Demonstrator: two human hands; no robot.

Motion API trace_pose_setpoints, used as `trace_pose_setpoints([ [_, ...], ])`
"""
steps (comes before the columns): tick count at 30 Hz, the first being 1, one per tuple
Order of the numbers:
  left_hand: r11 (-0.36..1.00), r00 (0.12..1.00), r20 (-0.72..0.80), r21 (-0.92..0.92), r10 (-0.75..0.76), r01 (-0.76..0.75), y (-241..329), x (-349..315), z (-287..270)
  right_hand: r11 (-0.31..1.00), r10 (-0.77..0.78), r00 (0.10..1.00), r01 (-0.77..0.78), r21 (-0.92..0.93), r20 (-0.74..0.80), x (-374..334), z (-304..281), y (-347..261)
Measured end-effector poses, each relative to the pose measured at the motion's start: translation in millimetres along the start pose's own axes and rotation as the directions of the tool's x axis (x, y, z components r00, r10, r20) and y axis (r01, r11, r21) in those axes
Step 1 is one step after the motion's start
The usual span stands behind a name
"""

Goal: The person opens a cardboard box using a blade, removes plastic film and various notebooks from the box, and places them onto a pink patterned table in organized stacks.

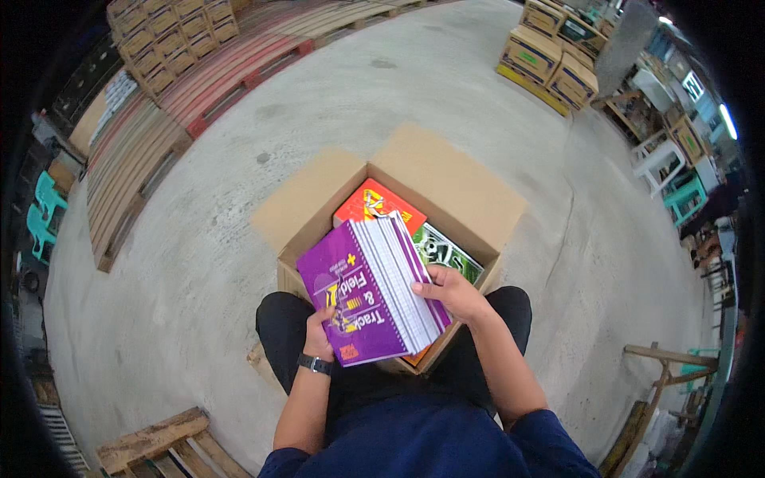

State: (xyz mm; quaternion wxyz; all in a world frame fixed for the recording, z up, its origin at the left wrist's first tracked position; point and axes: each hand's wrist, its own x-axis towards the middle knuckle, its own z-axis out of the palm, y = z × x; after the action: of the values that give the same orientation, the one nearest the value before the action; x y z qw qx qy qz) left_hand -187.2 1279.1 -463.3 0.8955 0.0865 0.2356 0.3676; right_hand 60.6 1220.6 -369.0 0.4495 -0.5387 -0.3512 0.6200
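Note:
A purple spiral notebook [343, 299] is tilted over an open cardboard box [446, 179], its white page edges fanned out on the right side. My left hand [320, 334], with a dark watch at the wrist, grips the cover near its lower left edge. On the opposite edge, my right hand [454, 293] pinches the pages with the thumb on top. Whether this is one notebook or several held together, I cannot tell. Inside the box lie an orange-red notebook [374, 199] and a green notebook [458, 259] with a black-and-white picture; the purple one partly hides both.
The box stands between my knees on a grey concrete floor [239, 207]. Wooden pallets [135, 175] with stacked cartons [171, 40] are at the far left. More cartons [534, 56] stand far right, near plastic stools [684, 195]. Another pallet [151, 442] lies near left.

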Motion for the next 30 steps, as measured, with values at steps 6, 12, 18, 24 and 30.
trace_pose_setpoints([
  [6,0.998,0.997,0.019,0.003,-0.069,0.069,-16,-13,-15,0.96,0.047,0.999,-0.038,0.277,-0.025,-14,-9,32],
  [12,0.997,0.999,-0.04,0.081,-0.016,0.019,15,-46,-21,0.962,0.006,1.0,-0.007,0.275,0.007,-5,25,49],
  [18,0.986,0.982,-0.128,0.109,0.136,-0.123,35,-85,-46,0.926,0.011,0.999,-0.03,0.375,0.054,3,41,48],
  [24,0.945,0.937,-0.129,0.005,0.324,-0.326,34,-113,-81,0.947,-0.102,0.994,0.108,0.304,-0.035,29,6,41],
  [30,0.893,0.924,-0.094,-0.237,0.371,-0.383,18,-122,-125,0.929,-0.349,0.915,0.309,-0.201,-0.204,83,-11,35],
])
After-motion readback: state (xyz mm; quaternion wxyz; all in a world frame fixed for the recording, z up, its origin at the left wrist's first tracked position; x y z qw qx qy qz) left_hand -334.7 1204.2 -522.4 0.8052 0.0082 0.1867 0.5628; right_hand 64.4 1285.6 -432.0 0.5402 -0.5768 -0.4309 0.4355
